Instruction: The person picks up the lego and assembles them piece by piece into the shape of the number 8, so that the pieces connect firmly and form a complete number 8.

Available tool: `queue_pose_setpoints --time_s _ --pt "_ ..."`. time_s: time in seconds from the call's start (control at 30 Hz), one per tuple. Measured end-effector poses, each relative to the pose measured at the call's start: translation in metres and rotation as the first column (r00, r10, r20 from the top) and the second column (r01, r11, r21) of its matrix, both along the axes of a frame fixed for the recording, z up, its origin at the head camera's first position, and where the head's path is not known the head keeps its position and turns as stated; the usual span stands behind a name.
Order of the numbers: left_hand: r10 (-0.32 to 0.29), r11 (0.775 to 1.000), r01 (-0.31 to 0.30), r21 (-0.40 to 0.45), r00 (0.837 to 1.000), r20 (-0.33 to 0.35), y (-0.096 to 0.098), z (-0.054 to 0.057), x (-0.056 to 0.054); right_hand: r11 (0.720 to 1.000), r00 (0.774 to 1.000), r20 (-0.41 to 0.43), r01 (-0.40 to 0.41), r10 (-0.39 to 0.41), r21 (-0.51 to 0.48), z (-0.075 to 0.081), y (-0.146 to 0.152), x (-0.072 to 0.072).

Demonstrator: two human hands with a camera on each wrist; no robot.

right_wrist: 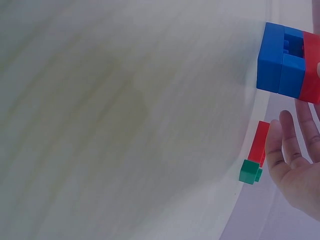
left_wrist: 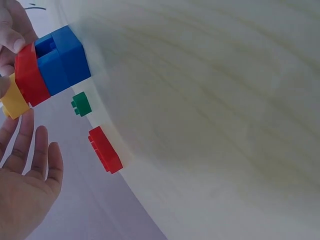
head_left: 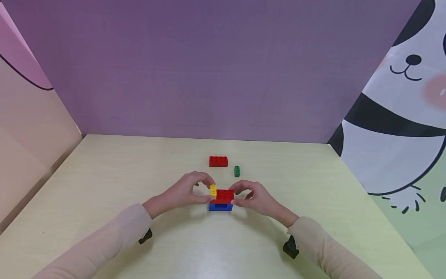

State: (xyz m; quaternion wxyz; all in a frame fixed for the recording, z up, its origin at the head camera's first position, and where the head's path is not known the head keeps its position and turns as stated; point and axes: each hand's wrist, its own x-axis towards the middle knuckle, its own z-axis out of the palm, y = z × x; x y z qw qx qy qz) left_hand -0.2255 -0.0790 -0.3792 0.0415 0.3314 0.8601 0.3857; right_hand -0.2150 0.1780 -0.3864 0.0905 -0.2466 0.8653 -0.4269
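A small yellow brick sits at the left end of a red brick, its studs facing up. My left hand pinches the yellow brick between thumb and fingertips. Under the red brick are blue bricks, which the left wrist view shows as a stack with a recess in its side. At the opposite end, my right hand grips the red brick between thumb and forefinger. In the right wrist view its other fingers extend beside the stack, and the yellow brick is out of sight.
Behind the stack, a second red brick lies on the pale table. A small green brick stands just right of it. A purple panel rises along the table's far edge.
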Motion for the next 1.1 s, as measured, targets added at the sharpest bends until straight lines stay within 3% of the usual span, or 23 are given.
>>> queue_pose_setpoints --time_s 0.93,1.03,1.1 --pt "0.003 1.0 -0.003 0.017 1.0 -0.014 -0.001 -0.004 0.001 1.0 1.0 -0.003 -0.01 0.01 -0.003 -0.001 -0.001 0.0" --pt "0.008 1.0 -0.008 0.013 1.0 -0.014 -0.001 -0.002 0.002 1.0 1.0 -0.001 -0.012 0.012 -0.002 0.001 -0.002 0.001" --pt "0.013 1.0 -0.013 0.005 1.0 -0.019 0.0 -0.001 0.003 1.0 1.0 0.005 -0.011 0.011 -0.001 0.01 -0.005 0.006"
